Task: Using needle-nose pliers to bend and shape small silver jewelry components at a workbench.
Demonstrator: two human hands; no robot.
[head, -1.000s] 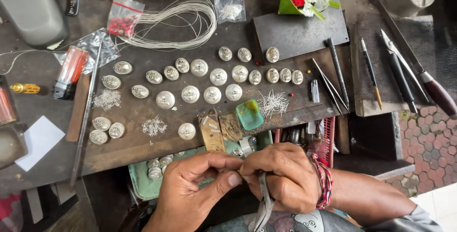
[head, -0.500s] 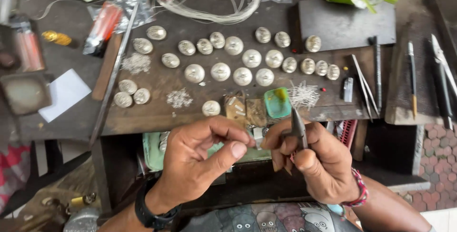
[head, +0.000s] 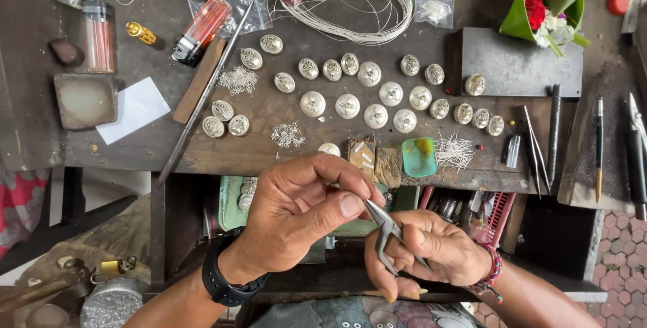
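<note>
- Right hand (head: 431, 250) closed around small metal pliers (head: 385, 232), tips angled up-left.
- Left hand (head: 303, 210) pinched thumb to forefinger, meeting plier tips; anything held too small to tell.
- Silver round pieces (head: 364, 92) well above both hands, on workbench (head: 269, 146).

Rows of round silver buttons (head: 376, 116) lie on the dark counter (head: 162, 146), below a coil of white wire (head: 364, 1). Two lighters (head: 99, 31) sit at left beside white paper (head: 137, 109); a flower offering (head: 546, 5) stands top right.
</note>
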